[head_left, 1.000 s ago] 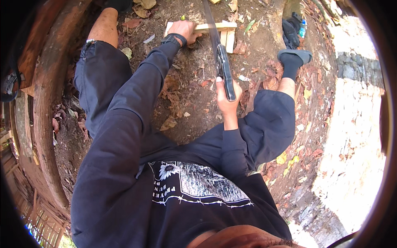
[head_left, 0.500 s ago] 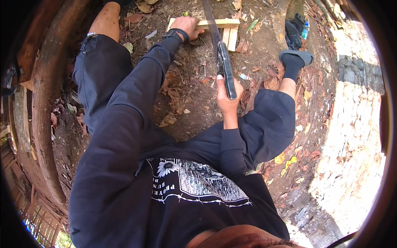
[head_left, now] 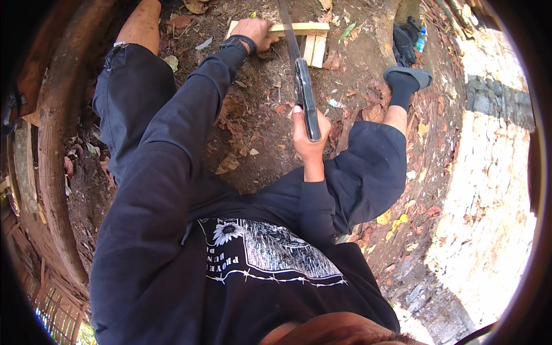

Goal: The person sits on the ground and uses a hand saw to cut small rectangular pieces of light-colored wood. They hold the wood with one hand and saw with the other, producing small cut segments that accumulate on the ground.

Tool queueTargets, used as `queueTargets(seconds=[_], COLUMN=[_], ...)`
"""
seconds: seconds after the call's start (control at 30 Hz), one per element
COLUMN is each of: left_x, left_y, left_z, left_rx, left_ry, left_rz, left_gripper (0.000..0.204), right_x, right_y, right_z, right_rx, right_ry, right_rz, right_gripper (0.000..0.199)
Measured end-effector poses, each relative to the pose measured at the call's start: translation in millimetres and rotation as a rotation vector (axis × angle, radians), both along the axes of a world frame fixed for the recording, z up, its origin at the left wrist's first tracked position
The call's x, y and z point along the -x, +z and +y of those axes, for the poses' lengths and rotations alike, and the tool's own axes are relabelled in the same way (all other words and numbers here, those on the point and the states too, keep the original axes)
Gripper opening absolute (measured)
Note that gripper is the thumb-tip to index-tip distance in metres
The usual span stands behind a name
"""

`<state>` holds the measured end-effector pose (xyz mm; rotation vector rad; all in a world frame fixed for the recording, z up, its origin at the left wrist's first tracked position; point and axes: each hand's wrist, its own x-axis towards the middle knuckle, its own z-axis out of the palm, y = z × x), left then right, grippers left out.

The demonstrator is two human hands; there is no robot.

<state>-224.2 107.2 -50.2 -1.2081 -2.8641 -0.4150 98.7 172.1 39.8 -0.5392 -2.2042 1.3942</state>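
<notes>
My right hand (head_left: 311, 137) is wrapped round the dark handle of a handsaw (head_left: 306, 95), thumb lying along its left side. The saw's blade, smeared by motion, points away from me and crosses a pale wooden strip (head_left: 310, 27) lying crosswise near the far edge of the view. Left of the blade, my left hand (head_left: 255, 33) grips that strip from above, its fingers partly hidden. Beneath the strip's right part, pale wood pieces (head_left: 314, 50) stick out toward me on the ground. Where the saw's teeth meet the wood is too blurred to tell.
My legs are spread on either side, with a grey sandal (head_left: 422, 77) on the right foot. Beyond it lie a dark bag (head_left: 405, 45) and a plastic bottle (head_left: 421, 40). A log (head_left: 54, 190) runs along the left. Dry leaves litter the dirt.
The saw has drawn back slightly toward me across the strip. My left hand keeps its grip on the wood. The whole view has shifted a little.
</notes>
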Motion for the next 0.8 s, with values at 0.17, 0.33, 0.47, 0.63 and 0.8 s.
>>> queueTargets(seconds=[0.17,0.33,0.47,0.63,0.8], left_x=[-2,-3,-5,-2,-4], left_y=[7,-8,3,13,-12], left_z=[0,-5,1,-3,-3], left_rx=[0.032,0.014,-0.017,0.039,0.013], left_ry=[0.049,0.045,0.04,0.05,0.026], left_rz=[-0.07,0.048,0.009,-0.078,-0.011], left_gripper=[0.043,0.039,0.039,0.045,0.047], right_x=[-98,-105,-20,-76,-143], right_y=[-8,12,-24,-3,30], right_z=[-7,-11,16,-4,-18], right_rx=[0.023,-0.045,0.055,0.0,-0.072], right_ry=[-0.016,0.024,-0.008,-0.002,0.024], right_rz=[-0.066,-0.086,-0.003,-0.067,-0.14], right_gripper=[0.011,0.01,0.021,0.015,0.013])
